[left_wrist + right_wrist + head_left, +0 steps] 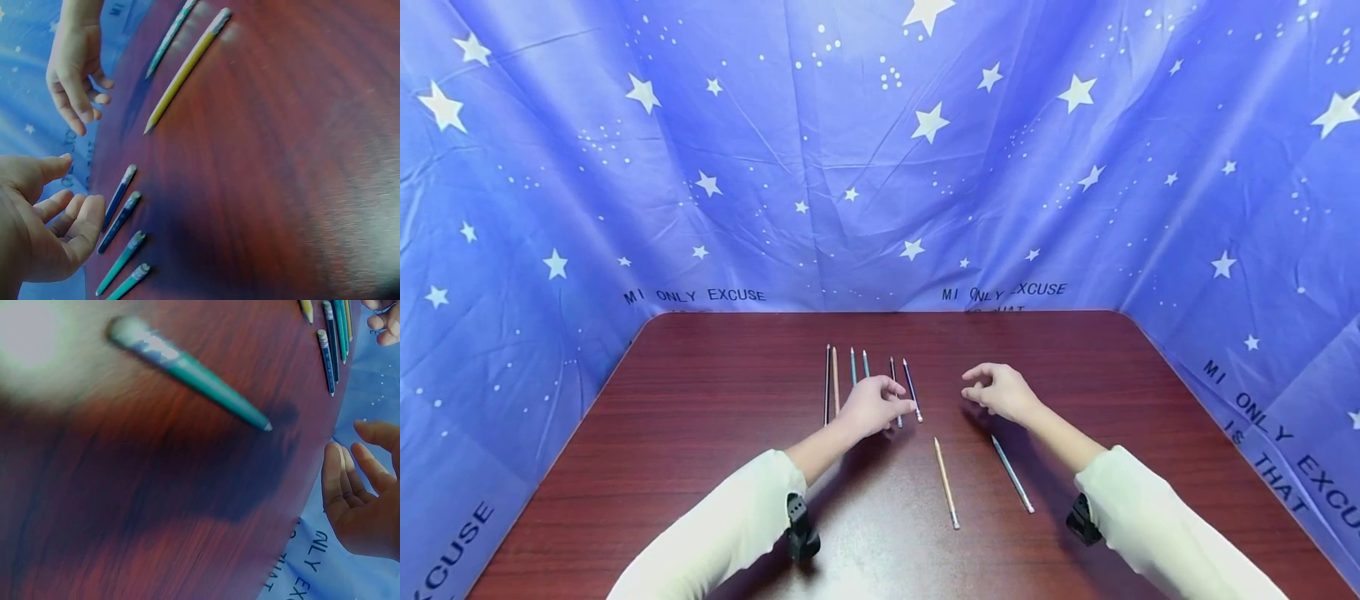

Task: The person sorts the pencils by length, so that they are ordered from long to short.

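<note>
My left hand (874,406) hovers over a row of pencils, its thumb apart from loosely bent fingers and nothing between them. Under or beside it lie a dark blue pencil (912,387), another dark pencil (892,371) and two teal pencils (853,363), the latter partly hidden by the hand. Farther left are a black pencil (827,383) and a yellow pencil (836,379) side by side. To the right, my right hand (1003,393) is held above the table, holding nothing. Nearer the front lie a separate yellow pencil (946,483) and a separate teal pencil (209,387).
The pencils lie on a dark red wood-grain table (700,367) with rounded far corners. Behind and at both sides hangs a blue curtain (820,217) with white stars and printed words. A black wrist camera (802,529) sits at the left cuff, another (1083,521) at the right.
</note>
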Available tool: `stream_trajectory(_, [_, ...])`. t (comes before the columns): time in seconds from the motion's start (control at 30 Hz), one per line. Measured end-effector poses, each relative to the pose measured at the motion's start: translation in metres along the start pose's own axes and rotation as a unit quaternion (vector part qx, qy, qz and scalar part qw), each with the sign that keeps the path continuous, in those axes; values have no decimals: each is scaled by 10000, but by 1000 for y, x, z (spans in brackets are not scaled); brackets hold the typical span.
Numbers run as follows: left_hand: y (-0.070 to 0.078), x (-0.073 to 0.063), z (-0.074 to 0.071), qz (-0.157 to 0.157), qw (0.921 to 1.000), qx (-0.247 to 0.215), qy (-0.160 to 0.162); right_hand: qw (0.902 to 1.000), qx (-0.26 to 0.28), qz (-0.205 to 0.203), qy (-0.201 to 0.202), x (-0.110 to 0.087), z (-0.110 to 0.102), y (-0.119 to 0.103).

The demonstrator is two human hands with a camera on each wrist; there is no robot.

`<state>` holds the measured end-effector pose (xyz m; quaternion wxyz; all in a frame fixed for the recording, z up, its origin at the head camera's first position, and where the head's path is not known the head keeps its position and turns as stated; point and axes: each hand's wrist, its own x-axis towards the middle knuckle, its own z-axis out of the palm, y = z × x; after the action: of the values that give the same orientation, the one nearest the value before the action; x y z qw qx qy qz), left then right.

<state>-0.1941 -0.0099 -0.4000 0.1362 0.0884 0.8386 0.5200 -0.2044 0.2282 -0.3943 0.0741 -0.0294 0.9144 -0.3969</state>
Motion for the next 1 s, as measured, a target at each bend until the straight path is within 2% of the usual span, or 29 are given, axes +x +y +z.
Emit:
stream_trajectory(0.23, [-2, -14, 13, -28, 9994, -12, -344, 9996, -145, -65, -225, -17, -9, 11])
stream_trajectory(0.4, [-3, -24, 25, 105, 9982, 227, -541, 9990, -237, -113, -348, -27, -11, 22])
stream_trajectory(0.5, [-4, -28, 32, 146, 9976, 396, -553, 9985, -186, -128, -505, -32, -11, 27])
stream_trajectory(0.7, [-6, -31, 44, 164, 9975, 424, -545, 9962, -133, -155, -847, -41, -12, 35])
stream_trajectory(1.0, [-5, -32, 58, 227, 9971, 593, -429, 9933, -208, -279, -1105, -51, -11, 41])
